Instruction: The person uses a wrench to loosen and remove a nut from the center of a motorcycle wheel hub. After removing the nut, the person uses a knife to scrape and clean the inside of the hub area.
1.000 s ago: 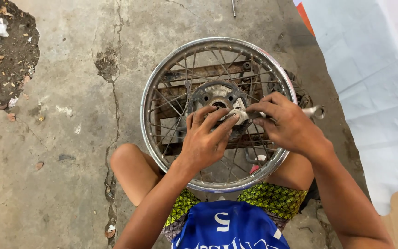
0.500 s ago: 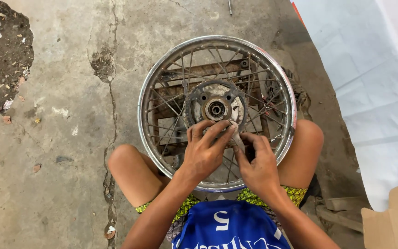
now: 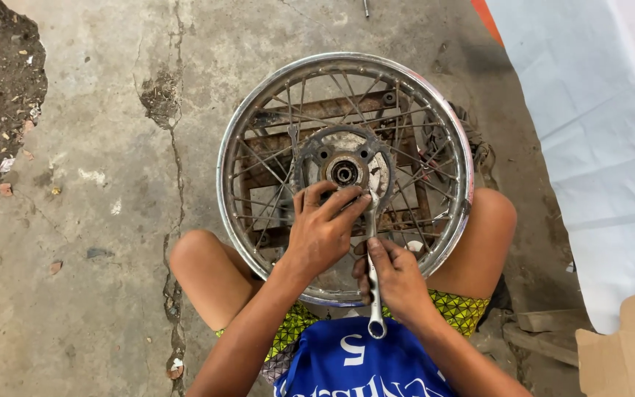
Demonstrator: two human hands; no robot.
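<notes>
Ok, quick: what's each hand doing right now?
Left hand: open, fingers resting flat on the wheel hub.
Right hand: closed around the ring spanner, whose top end sits at the hub.

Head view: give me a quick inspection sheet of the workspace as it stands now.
Surface: cracked concrete floor, dirt patch at upper left.
Job's things: spoked wheel flat on a rusty frame; ring spanner set at the hub.
Clutter: cardboard lower right, debris in the dirt.
Hands: left hand pressed on the hub; right hand gripping the spanner.
Cables: nothing seen.
Surroundings: white sheet at right.
</notes>
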